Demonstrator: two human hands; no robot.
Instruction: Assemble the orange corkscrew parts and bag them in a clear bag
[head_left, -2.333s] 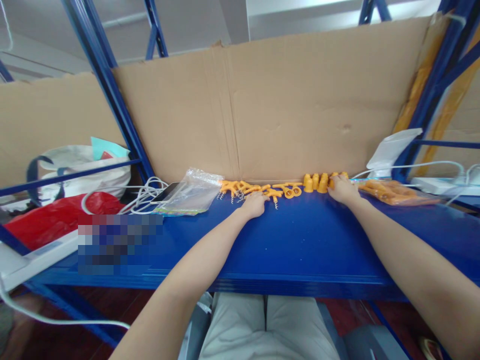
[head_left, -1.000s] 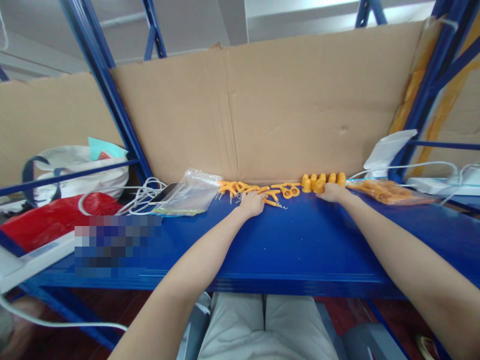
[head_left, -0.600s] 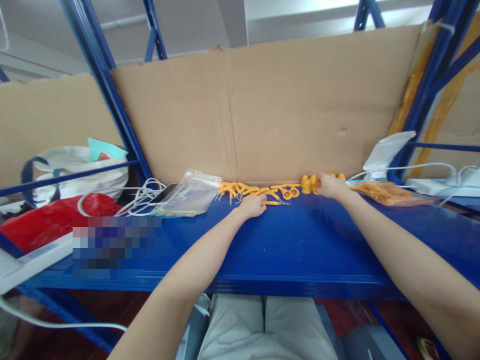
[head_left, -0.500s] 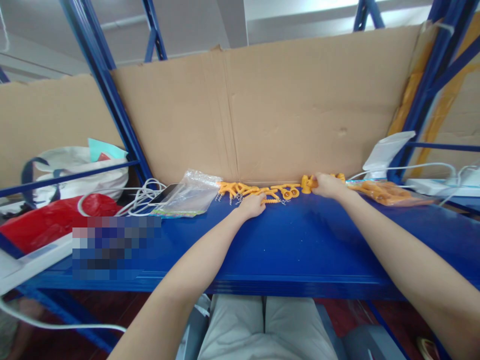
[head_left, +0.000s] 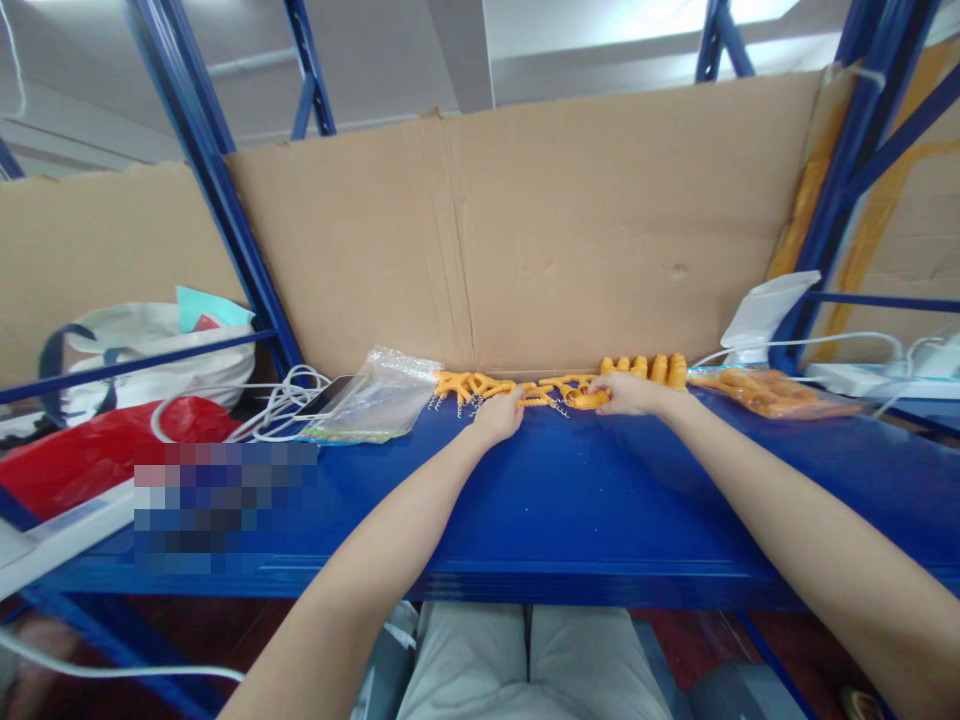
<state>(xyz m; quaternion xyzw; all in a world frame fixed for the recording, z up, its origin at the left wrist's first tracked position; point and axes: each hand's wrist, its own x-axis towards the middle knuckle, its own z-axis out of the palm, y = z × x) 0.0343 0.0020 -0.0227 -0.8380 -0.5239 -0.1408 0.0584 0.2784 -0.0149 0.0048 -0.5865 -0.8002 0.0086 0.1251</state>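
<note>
My left hand is closed, its fingertips pinching a thin orange plastic piece on the blue shelf. My right hand has its fingers closed on a rounded orange plastic part just to the right of that piece. To the left lie branched orange parts with small dark-and-white coiled bits hanging from their ends. Behind my right hand stands a row of several upright orange pieces. The exact kind of these small parts is too small to make out, and my fingers partly cover them.
A clear plastic bag and white cables lie to the left, beside a red bag. At the right is a clear bag of orange parts. Cardboard walls off the back; blue posts frame the shelf.
My right hand has moved left and slightly down, from the upright orange pieces to the rounded orange part. My left hand stays at nearly the same spot. The view has tilted slightly.
</note>
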